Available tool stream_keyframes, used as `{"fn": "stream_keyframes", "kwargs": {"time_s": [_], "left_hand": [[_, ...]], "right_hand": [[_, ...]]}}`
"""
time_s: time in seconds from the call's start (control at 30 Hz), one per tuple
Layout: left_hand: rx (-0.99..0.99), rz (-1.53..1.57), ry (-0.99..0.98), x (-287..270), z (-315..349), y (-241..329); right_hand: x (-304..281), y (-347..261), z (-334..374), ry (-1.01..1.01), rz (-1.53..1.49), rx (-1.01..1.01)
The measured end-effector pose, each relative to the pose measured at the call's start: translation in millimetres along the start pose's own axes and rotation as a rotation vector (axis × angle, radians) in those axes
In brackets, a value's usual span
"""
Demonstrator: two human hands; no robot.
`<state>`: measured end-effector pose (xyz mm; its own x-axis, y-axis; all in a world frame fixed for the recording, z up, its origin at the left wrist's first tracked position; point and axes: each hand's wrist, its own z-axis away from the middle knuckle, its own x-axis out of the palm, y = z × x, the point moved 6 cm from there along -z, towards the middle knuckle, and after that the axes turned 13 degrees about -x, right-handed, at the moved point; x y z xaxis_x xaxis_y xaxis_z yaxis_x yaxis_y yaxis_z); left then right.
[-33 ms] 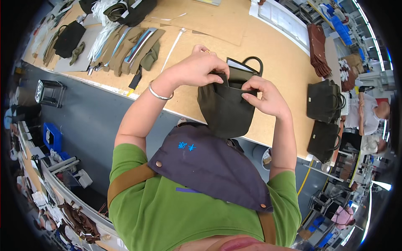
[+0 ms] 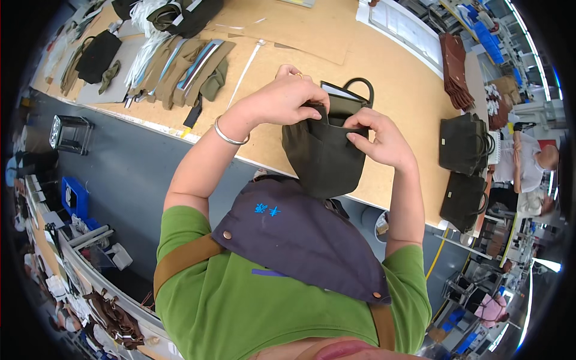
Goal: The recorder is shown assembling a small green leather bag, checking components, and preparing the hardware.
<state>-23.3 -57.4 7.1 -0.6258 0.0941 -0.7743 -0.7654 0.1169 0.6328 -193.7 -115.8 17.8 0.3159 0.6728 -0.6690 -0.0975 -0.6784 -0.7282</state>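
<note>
One matte, dark olive handbag [image 2: 327, 162] with a looped handle [image 2: 371, 91] is at the near edge of the worktop [image 2: 408, 123]. Left hand [image 2: 315, 111] and right hand [image 2: 357, 129] each pinch its rim [image 2: 332, 126]. Blue characters [image 2: 267, 209] mark the purplish apron [image 2: 294, 246]; rightward, one black bag [image 2: 461, 150] bears a pale label [image 2: 443, 142].

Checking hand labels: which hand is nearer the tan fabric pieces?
Left. Left hand is right of the tan fabric pieces; right hand is farther right. Both grip the dark bag.

Dark handbag [image 2: 327, 162], mouth open, at table [image 2: 408, 90] edge
</note>
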Motion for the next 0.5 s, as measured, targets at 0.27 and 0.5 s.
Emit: {"fn": "stream_keyframes", "kwargs": {"time_s": [0.27, 0.5], "left_hand": [[0.064, 0.191, -0.091, 15.8, -2.0, 5.6], [0.119, 0.106, -0.013, 28.8, -1.9, 13.7]], "right_hand": [[5.8, 5.3, 6.0, 0.087, 0.061, -0.079], [6.4, -4.5, 7.0, 0.097, 0.123, -0.084]]}}
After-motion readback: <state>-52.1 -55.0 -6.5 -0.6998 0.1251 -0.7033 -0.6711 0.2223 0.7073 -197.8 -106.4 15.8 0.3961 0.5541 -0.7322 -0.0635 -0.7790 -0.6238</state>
